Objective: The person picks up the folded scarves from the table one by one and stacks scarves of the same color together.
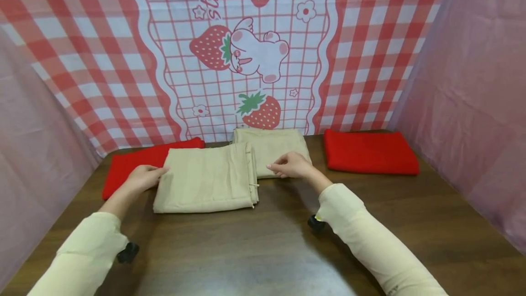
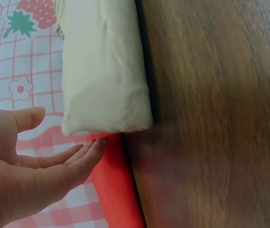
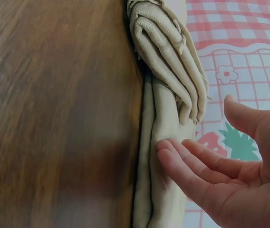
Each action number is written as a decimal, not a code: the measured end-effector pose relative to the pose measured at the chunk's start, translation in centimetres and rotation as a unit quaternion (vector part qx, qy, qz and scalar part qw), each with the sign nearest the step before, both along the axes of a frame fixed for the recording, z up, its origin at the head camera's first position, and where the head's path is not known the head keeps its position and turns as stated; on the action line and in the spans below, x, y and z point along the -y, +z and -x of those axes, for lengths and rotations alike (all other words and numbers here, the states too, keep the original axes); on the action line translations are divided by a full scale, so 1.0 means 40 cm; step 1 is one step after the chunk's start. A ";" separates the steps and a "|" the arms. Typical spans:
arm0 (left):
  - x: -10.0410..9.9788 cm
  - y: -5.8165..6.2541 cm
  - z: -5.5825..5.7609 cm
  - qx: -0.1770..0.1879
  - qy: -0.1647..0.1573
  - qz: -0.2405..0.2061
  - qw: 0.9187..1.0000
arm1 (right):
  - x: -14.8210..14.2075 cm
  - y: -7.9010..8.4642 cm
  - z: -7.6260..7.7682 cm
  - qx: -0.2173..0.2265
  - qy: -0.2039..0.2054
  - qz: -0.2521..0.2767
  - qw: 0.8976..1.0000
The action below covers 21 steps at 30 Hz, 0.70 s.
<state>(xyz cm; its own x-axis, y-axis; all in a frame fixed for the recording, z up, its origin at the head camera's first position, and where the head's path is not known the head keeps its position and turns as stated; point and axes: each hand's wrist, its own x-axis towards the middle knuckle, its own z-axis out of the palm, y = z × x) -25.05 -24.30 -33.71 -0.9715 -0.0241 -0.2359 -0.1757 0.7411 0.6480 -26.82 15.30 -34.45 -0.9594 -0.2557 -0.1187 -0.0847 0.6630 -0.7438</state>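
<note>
A folded beige cloth (image 1: 201,179) lies toward the front, its left part over a folded red cloth (image 1: 127,168) and its right edge over a second folded beige cloth (image 1: 283,143). My left hand (image 1: 145,178) is at the front cloth's left edge. In the left wrist view the thumb stands apart and the fingertips (image 2: 97,148) reach just under that edge, by the red cloth. Over the second beige cloth is my right hand (image 1: 291,166), its fingers loosely extended. The right wrist view has its fingertips (image 3: 166,147) at that cloth's side; whether they touch is hard to tell.
Another folded red cloth (image 1: 370,152) sits at the back right of the brown wooden table (image 1: 230,250). A red-and-white checked strawberry curtain (image 1: 263,58) hangs behind the table, with pink drapes (image 1: 464,81) at both sides.
</note>
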 end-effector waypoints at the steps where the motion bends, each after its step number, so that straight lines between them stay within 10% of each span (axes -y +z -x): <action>1: 0.004 -0.001 0.001 0.000 -0.001 -0.001 1.000 | 0.002 -0.002 0.002 0.009 0.002 0.008 1.000; 21: 0.002 -0.009 0.010 0.014 -0.011 -0.035 0.999 | 0.045 0.000 0.018 0.104 -0.045 0.060 0.992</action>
<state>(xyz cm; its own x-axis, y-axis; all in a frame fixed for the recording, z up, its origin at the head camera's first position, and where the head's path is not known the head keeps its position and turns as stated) -25.46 -24.38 -34.05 -0.9647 0.0148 -0.2628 -0.1782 0.6982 0.6934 -27.55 13.50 -34.44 -0.9369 -0.1951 -0.2900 0.1340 0.5658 -0.8136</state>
